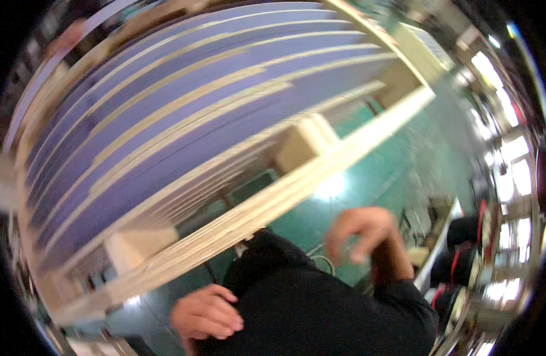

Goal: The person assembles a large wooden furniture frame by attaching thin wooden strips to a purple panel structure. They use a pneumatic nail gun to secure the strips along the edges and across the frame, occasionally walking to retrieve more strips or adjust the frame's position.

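Both hands (206,313) (360,232) hang apparently empty beside stacked purple boards (184,118).

1. Two hands: a left hand (206,317) and a right hand (360,232), both bare and holding nothing.
2. One pallet (273,204) of pale wood, its long front board running across the view.
3. Two wooden blocks (305,142) show under the stack, one near the middle and one at lower left.
4. Purple boards (184,101) lie stacked on the pallet; blur makes an exact count impossible, roughly eight layers.
5. One green floor (397,172).
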